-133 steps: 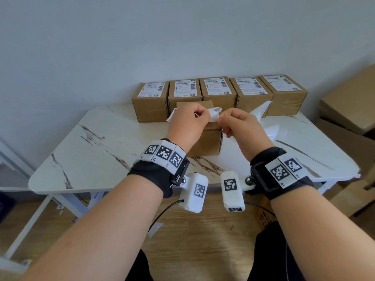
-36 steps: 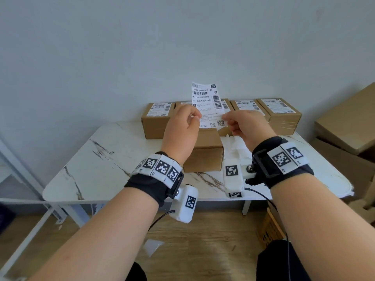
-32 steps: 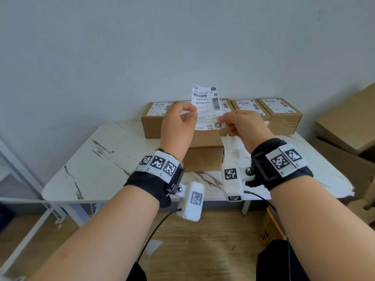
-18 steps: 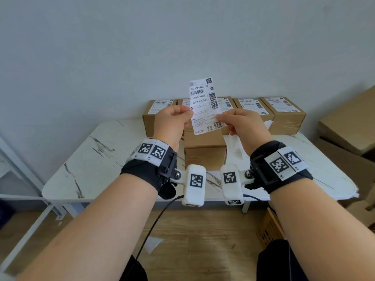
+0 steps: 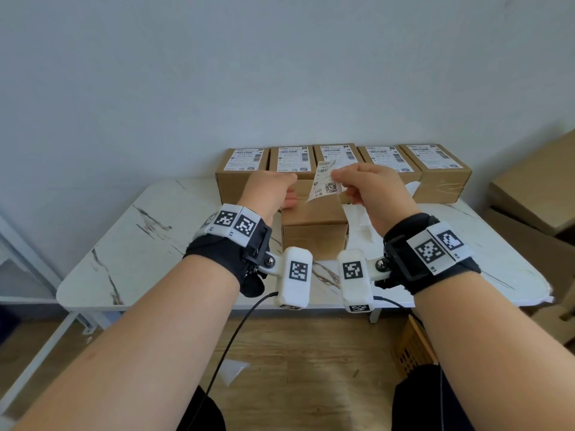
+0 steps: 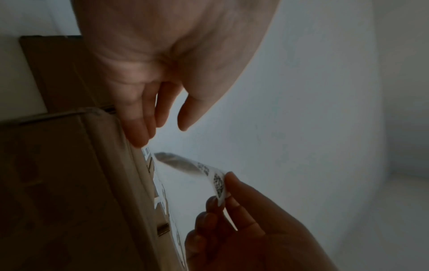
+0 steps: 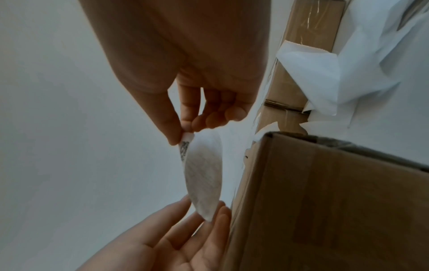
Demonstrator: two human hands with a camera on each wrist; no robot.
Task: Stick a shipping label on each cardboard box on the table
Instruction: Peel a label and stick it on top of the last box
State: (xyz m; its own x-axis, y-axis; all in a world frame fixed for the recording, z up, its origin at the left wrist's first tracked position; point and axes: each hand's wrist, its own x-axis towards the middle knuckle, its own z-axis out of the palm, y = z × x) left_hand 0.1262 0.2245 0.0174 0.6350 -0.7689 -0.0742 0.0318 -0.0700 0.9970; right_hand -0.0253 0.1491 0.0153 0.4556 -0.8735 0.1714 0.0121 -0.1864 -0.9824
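Observation:
A plain cardboard box [image 5: 314, 227] stands mid-table, close to me. Over its top curves a white shipping label [image 5: 325, 185], printed side up. My right hand [image 5: 340, 185] pinches the label's right end between thumb and forefinger [image 7: 183, 136] and keeps that end lifted. My left hand [image 5: 281, 194] lies at the box's top left edge. Its straight fingers [image 6: 139, 135] press the label's [image 6: 216, 181] other end against the box [image 6: 69, 183]. Most of the box top is hidden behind the hands.
Several labelled boxes [image 5: 385, 169] stand in a row along the wall at the back of the marble table [image 5: 149, 244]. Crumpled white backing paper [image 5: 362, 219] lies just right of the plain box. Large cardboard cartons [image 5: 535, 194] are stacked beside the table's right end.
The label was held upright in the air by both hands. Now it is down at the box top, my left hand has given up its pinch and presses with straight fingers.

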